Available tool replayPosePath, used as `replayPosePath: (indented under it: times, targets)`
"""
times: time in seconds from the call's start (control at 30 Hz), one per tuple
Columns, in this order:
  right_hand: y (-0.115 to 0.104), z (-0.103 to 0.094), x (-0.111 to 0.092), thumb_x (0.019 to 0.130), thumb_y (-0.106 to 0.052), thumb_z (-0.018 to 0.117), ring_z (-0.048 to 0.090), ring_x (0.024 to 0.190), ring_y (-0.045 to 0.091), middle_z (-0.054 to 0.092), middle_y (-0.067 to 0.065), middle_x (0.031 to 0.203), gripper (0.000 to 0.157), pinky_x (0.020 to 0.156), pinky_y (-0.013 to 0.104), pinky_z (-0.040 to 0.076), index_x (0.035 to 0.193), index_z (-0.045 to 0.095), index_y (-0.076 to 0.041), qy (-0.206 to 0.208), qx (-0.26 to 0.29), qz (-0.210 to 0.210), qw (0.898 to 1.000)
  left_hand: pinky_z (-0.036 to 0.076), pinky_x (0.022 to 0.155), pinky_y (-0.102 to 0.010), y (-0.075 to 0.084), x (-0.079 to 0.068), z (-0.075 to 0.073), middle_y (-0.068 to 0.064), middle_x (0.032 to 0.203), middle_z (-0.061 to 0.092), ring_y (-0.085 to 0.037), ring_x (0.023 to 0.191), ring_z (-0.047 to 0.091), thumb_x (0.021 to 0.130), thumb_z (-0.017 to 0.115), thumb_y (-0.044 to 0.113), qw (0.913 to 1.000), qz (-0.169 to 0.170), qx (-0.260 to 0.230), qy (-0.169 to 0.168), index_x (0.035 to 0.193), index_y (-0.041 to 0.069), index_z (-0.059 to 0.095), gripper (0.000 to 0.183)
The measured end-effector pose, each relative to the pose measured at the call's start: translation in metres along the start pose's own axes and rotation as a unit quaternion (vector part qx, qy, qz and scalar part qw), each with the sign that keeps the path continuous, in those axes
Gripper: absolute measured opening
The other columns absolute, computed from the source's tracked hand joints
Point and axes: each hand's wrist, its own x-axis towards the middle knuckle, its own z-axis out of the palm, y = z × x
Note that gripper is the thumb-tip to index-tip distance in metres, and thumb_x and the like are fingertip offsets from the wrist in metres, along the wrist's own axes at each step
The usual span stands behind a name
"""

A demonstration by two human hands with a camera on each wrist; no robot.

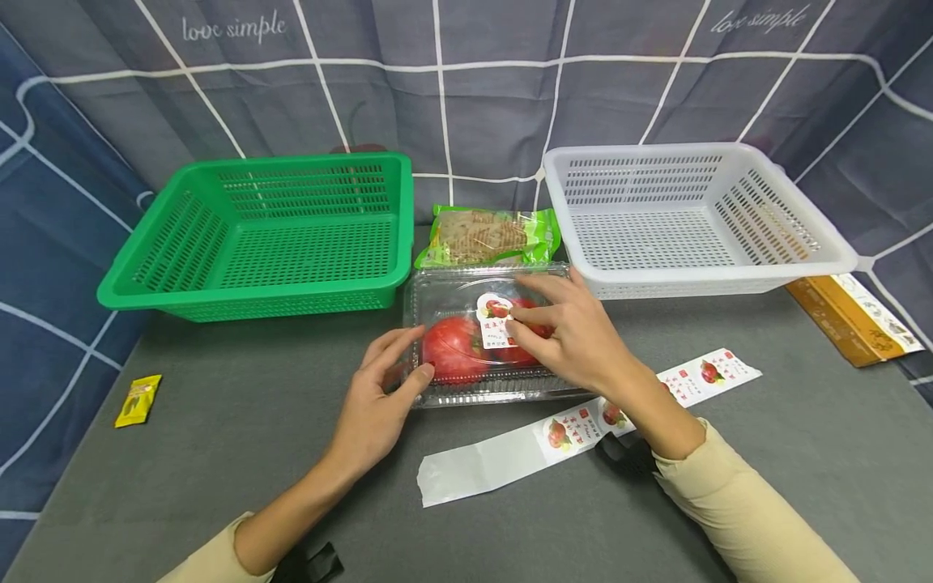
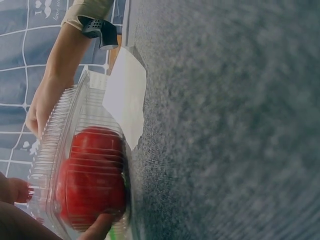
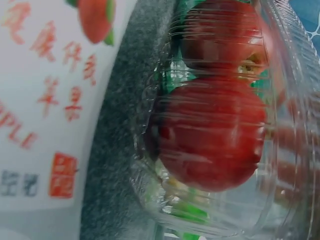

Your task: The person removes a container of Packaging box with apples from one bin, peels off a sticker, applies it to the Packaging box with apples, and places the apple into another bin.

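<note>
A clear plastic clamshell box (image 1: 448, 293) with two red apples (image 1: 453, 350) inside sits closed in the middle of the table. A white apple label (image 1: 496, 328) lies on its lid. The fingertips and thumb of my right hand (image 1: 579, 336) press on the lid, with the thumb at the label's edge. At the box's left end, my left hand (image 1: 372, 405) rests its fingers and thumb against the side. In the left wrist view, the left thumb (image 2: 100, 227) touches the wall beside an apple. A strip of labels (image 1: 503, 465) runs under the right forearm.
Behind the box lies a green-edged food packet (image 1: 484, 235). A green basket (image 1: 255, 300) stands at the back left and a white basket (image 1: 700, 283) at the back right. Farther out are a small yellow packet (image 1: 138, 401) and a brown carton (image 1: 849, 324).
</note>
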Motion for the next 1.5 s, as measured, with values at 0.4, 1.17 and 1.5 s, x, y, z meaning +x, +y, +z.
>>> replayPosePath:
  times: [0.4, 1.17, 1.5]
  targets:
    - [-0.0018, -0.0038, 0.0001, 0.093, -0.044, 0.06, 0.034, 0.139, 0.034, 0.044, 0.013, 0.149, 0.044, 0.111, 0.067, 0.006, 0.13, 0.067, -0.021, -0.092, -0.048, 0.002, 0.995, 0.038, 0.106, -0.05, 0.0008, -0.0011, -0.0008, -0.004, 0.141, 0.042, -0.025, 0.129, 0.045, 0.095, 0.065, 0.012, 0.9999, 0.004, 0.012, 0.0, 0.14, 0.009, 0.055, 0.046]
    - [0.0068, -0.0043, -0.0028, 0.09, -0.03, 0.066, 0.034, 0.138, 0.037, 0.059, 0.008, 0.136, 0.018, 0.112, 0.065, 0.006, 0.091, 0.082, -0.021, -0.048, 0.061, -0.108, 0.991, 0.037, 0.106, -0.05, -0.0001, -0.001, -0.0019, -0.005, 0.14, 0.043, -0.021, 0.131, 0.04, 0.094, 0.068, 0.014, 0.9998, 0.01, 0.012, 0.008, 0.14, 0.009, 0.056, 0.047]
    - [0.003, -0.0073, -0.0081, 0.092, -0.015, 0.064, 0.057, 0.117, 0.027, 0.067, 0.01, 0.118, 0.017, 0.105, 0.048, 0.037, 0.099, 0.077, -0.006, 0.058, 0.156, -0.013, 0.986, 0.038, 0.105, -0.052, -0.0023, -0.0025, -0.0004, -0.006, 0.139, 0.045, -0.023, 0.13, 0.042, 0.093, 0.069, 0.014, 0.9997, 0.012, 0.015, 0.014, 0.138, 0.01, 0.058, 0.047]
